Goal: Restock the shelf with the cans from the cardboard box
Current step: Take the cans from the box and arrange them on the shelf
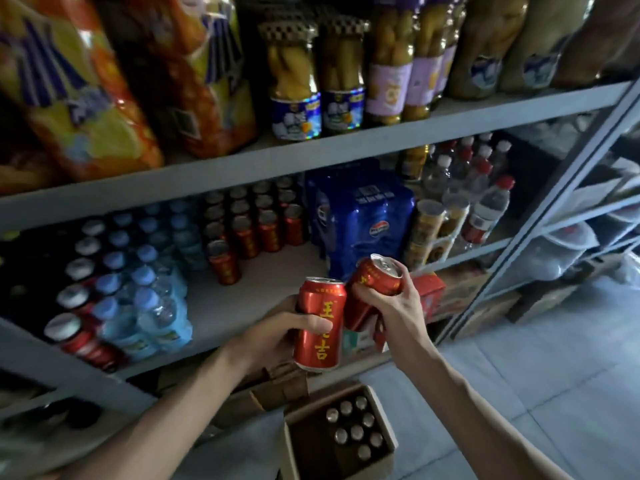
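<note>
Two cans are up and out of the box. The left hand (277, 327) is wrapped round an upright red can (320, 323), label facing us. The right hand (391, 299) grips a second can (375, 278) near its top rim, with the lid tipped up and to the right. One in each hand halves the trips, and a side grip leaves the bases free to set down. The two cans sit just beside each other, possibly touching, though the blur makes that hard to call.

The target looks obvious. Rows of matching red cans (256, 223) stand at the back of the middle shelf (249, 299), with one straggler out front and bare board ahead of it.

That bare lane is boxed in. Shrink-wrapped water bottles (152, 299) crowd the left, a blue drinks pack (367, 223) stands on the right, and the upper shelf board (311, 154) hangs low overhead. He'll want to go in level and straight.

Down on the floor, the cardboard box (379, 467) is open, with more can tops (353, 431) showing inside, so there's plenty left to shift.
</note>
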{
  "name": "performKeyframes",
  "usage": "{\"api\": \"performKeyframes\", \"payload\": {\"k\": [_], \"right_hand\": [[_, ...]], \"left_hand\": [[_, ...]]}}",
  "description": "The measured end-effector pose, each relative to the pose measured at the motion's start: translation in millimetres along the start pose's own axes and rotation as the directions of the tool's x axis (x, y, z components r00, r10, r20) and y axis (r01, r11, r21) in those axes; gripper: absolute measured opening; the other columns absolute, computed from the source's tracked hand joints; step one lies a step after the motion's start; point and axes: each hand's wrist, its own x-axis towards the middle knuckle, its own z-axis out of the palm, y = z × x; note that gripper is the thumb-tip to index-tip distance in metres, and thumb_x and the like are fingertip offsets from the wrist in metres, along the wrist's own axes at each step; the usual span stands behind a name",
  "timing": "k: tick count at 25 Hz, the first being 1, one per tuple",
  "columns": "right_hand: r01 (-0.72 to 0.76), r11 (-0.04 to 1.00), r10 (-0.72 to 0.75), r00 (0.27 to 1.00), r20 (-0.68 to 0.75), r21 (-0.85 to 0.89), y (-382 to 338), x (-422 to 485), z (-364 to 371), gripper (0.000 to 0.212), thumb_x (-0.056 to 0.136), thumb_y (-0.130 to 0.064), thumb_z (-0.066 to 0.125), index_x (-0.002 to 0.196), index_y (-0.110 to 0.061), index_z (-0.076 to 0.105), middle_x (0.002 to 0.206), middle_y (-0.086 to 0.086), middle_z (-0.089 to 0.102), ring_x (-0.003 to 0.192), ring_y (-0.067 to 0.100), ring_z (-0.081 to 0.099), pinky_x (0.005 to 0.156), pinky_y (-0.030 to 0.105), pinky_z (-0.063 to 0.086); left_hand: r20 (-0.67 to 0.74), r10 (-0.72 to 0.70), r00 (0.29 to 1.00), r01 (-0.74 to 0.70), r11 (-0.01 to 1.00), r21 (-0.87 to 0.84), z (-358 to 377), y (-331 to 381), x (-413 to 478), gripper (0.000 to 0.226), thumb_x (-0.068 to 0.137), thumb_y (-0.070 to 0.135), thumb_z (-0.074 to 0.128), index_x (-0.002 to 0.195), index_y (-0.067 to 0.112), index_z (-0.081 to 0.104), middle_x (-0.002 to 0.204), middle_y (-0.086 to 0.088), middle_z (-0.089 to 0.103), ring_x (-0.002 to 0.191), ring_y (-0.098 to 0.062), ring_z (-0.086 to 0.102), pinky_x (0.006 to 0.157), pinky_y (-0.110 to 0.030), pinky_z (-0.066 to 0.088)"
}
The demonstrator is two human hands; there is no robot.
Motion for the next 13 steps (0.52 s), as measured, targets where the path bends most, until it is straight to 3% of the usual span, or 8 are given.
{"api": "performKeyframes", "payload": {"k": [2,4,6,10,13], "right_hand": [[0.002,0.999,0.002,0.997,0.083,-0.048,4.1,13.7,23.9,0.058,0.059,-0.022,0.086,0.11,-0.038,0.065,0.1,0.0,0.075,0.093,0.017,0.072,0.079,0.028,0.059],[-0.047,0.997,0.056,0.987,0.151,-0.063,11.6,28.2,44.7,0.061,0.059,-0.02,0.083,0.114,-0.038,0.064,0.099,-0.001,0.074,0.091,0.014,0.071,0.072,0.024,0.057],[-0.106,0.991,0.118,0.977,0.177,-0.078,22.3,43.4,64.1,0.067,0.058,-0.021,0.08,0.12,-0.034,0.06,0.1,-0.003,0.073,0.09,0.012,0.07,0.068,0.022,0.055],[-0.155,0.968,0.2,0.951,0.235,-0.195,39.8,72.4,102.1,0.071,0.059,-0.03,0.083,0.123,-0.031,0.053,0.104,-0.007,0.072,0.096,0.007,0.069,0.073,0.022,0.053],[-0.184,0.935,0.279,0.911,0.304,-0.304,50.7,88.5,114.5,0.067,0.065,-0.023,0.089,0.121,-0.026,0.053,0.107,-0.001,0.071,0.1,0.011,0.069,0.08,0.026,0.053]], "left_hand": [[-0.077,0.0,0.997,-0.01,0.992,-0.128,-30.0,-3.2,-8.7,0.049,0.066,0.017,0.083,0.113,0.026,0.07,0.108,-0.009,0.074,0.101,-0.027,0.07,0.078,-0.037,0.058],[-0.173,-0.035,0.984,0.0,0.98,-0.198,-57.2,-6.2,-10.9,0.091,0.046,0.023,0.094,0.128,0.015,0.056,0.115,-0.017,0.07,0.107,-0.035,0.067,0.087,-0.048,0.054],[-0.207,-0.039,0.978,-0.006,0.977,-0.212,-80.6,-7.0,-9.5,0.108,0.039,0.025,0.096,0.135,0.011,0.047,0.121,-0.019,0.066,0.112,-0.038,0.063,0.093,-0.053,0.05],[-0.252,-0.058,0.966,-0.013,0.963,-0.27,-122.1,-6.6,-9.6,0.09,0.046,0.025,0.093,0.125,0.017,0.05,0.108,-0.012,0.074,0.102,-0.031,0.07,0.077,-0.041,0.059],[-0.31,-0.07,0.948,-0.013,0.966,-0.259,-141.4,-7.1,-12.4,0.079,0.048,0.028,0.09,0.118,0.02,0.055,0.103,-0.006,0.076,0.097,-0.026,0.072,0.074,-0.038,0.059]]}}
